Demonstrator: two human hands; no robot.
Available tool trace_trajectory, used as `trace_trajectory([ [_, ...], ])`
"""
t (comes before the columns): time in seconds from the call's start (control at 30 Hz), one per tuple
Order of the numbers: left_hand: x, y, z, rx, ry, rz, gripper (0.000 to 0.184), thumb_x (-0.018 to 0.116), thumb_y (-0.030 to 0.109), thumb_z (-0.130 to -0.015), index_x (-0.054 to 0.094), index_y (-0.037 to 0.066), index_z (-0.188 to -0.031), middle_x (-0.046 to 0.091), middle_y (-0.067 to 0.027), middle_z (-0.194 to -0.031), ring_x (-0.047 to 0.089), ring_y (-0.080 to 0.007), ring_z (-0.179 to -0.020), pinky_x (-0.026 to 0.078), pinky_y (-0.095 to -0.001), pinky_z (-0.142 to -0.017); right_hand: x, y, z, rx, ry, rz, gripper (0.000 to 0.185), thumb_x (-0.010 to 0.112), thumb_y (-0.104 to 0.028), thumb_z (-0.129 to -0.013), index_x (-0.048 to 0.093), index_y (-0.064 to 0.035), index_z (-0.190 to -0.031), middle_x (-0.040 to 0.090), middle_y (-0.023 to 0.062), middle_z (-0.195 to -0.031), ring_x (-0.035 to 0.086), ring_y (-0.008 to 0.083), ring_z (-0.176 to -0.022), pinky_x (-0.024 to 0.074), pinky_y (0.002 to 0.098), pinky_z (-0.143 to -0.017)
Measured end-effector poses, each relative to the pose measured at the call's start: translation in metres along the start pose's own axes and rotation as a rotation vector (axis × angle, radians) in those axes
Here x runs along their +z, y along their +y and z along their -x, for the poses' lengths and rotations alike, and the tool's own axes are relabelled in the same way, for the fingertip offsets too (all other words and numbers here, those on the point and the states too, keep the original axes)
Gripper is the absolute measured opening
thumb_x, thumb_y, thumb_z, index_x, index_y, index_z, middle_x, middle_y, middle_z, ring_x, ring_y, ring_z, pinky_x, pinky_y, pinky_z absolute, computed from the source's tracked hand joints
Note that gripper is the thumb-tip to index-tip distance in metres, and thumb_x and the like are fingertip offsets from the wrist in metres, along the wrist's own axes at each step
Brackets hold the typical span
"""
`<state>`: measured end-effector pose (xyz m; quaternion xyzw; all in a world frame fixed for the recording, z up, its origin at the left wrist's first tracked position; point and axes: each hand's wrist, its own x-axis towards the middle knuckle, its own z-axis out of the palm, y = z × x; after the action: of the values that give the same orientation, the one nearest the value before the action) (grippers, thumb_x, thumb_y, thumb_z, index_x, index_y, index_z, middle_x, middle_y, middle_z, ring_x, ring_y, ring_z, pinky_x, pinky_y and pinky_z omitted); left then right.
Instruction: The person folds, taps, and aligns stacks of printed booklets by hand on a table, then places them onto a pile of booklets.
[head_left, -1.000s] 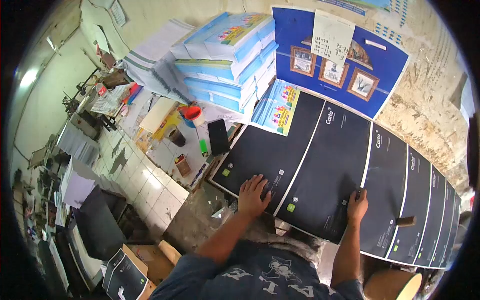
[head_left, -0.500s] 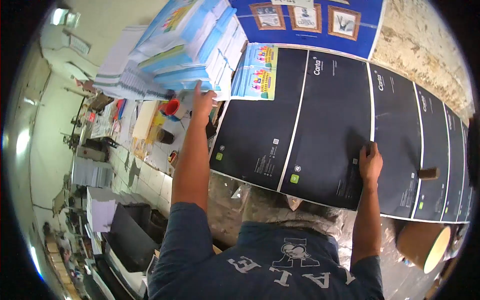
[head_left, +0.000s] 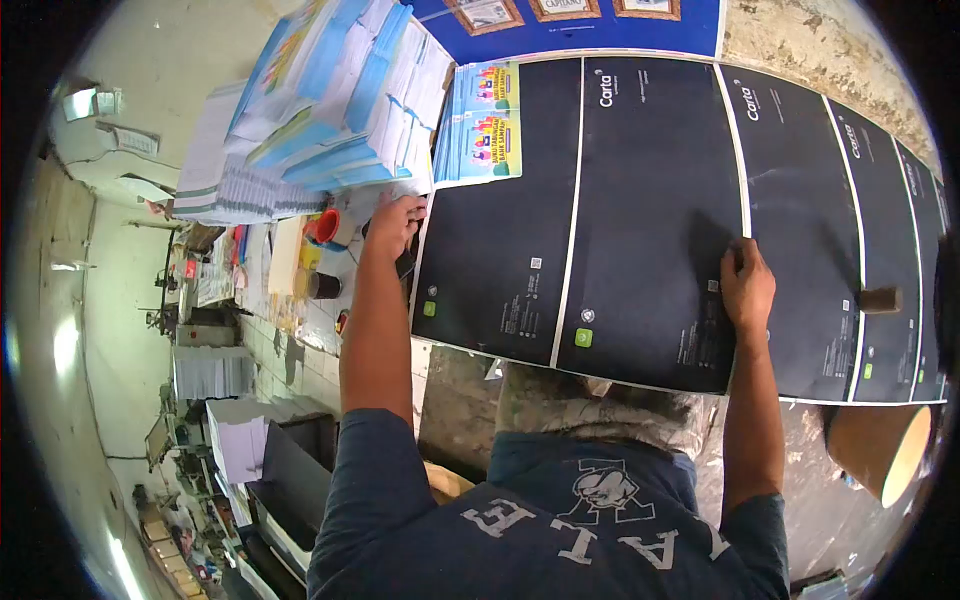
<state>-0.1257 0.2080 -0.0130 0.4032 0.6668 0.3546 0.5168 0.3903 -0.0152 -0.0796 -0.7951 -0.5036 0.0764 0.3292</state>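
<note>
Large black printed sheets (head_left: 650,190) with "Carta" lettering and white dividing lines cover the surface in front of me. My right hand (head_left: 748,285) rests on them at a white line, fingers curled and pressed together; whatever they pinch is hidden. At the sheets' left edge is my left hand (head_left: 397,225), its fingers bent inward just below a tall stack of blue and white booklets (head_left: 340,100). I cannot make out anything in its fingers. Yellow and blue printed covers (head_left: 492,140) lie on the sheets' upper left corner, beside the stack.
A small brown block (head_left: 881,300) sits on the sheets at the right. A red cup (head_left: 325,228) and a dark jar (head_left: 324,286) stand on the left table. Below the right edge is a brown cylinder (head_left: 875,450). Paper stacks (head_left: 237,440) stand lower left.
My left hand has come down off the booklet stack, its extended finger now curled in. My right hand stays by the same white line. The view has shifted slightly.
</note>
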Motion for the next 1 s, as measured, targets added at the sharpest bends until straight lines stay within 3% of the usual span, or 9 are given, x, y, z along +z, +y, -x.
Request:
trace_trajectory([
  [0.17,0.013,0.017,0.014,0.017,0.063,-0.095,0.057,0.068,0.008,-0.080,0.045,0.018,-0.131,0.062,-0.0035,-0.099,0.058,-0.0160,-0.080,0.042,-0.0306,-0.061,0.000,-0.001,0.000,0.020,-0.016,0.011,0.018,0.061,-0.018,-0.093,0.061,-0.0067,-0.106,0.068,0.0161,-0.086,0.067,0.0365,-0.079,0.0514,0.0450,-0.071],
  [0.37,0.013,0.019,0.013,0.003,0.068,-0.140,0.063,0.069,0.009,-0.079,0.043,0.018,-0.135,0.063,-0.0036,-0.101,0.059,-0.0161,-0.081,0.043,-0.0306,-0.062,0.001,0.002,0.000,-0.021,0.009,-0.005,0.018,0.062,-0.019,-0.092,0.061,-0.0074,-0.105,0.067,0.0154,-0.085,0.067,0.0353,-0.078,0.0512,0.0449,-0.070],
  [0.5,0.015,0.009,0.009,0.031,0.109,-0.190,0.058,0.062,0.020,-0.087,0.040,0.018,-0.140,0.067,-0.0053,-0.099,0.063,-0.0158,-0.081,0.045,-0.0326,-0.071,-0.002,-0.003,0.000,0.023,-0.016,-0.006,0.018,0.062,-0.019,-0.092,0.061,-0.0076,-0.106,0.067,0.0159,-0.086,0.066,0.0365,-0.079,0.0511,0.0458,-0.070],
  [0.77,0.019,0.007,0.003,-0.001,-0.042,-0.173,0.044,0.064,0.032,-0.091,0.055,0.008,-0.127,0.065,-0.0064,-0.105,0.063,-0.0164,-0.086,0.045,-0.0322,-0.073,-0.004,-0.004,0.001,-0.021,0.037,-0.046,0.014,0.064,-0.017,-0.089,0.059,-0.0070,-0.098,0.066,0.0156,-0.086,0.065,0.0387,-0.079,0.0503,0.0488,-0.070],
  [0.83,0.027,0.014,0.004,-0.044,-0.054,-0.342,0.045,0.065,0.037,-0.092,0.058,0.008,-0.125,0.066,-0.0061,-0.111,0.062,-0.0177,-0.093,0.043,-0.0344,-0.084,-0.005,-0.007,-0.002,-0.027,0.037,-0.050,0.013,0.064,-0.016,-0.089,0.060,-0.0070,-0.098,0.066,0.0155,-0.086,0.065,0.0387,-0.079,0.0503,0.0487,-0.070],
  [1.0,0.048,0.032,-0.008,-0.057,-0.092,-0.612,0.048,0.063,0.039,-0.092,0.059,0.006,-0.127,0.067,-0.0056,-0.108,0.063,-0.0146,-0.089,0.046,-0.0319,-0.077,-0.006,-0.007,-0.002,0.000,0.026,-0.063,0.014,0.064,-0.016,-0.089,0.063,-0.0060,-0.098,0.067,0.0157,-0.087,0.065,0.0389,-0.080,0.0508,0.0479,-0.071],
])
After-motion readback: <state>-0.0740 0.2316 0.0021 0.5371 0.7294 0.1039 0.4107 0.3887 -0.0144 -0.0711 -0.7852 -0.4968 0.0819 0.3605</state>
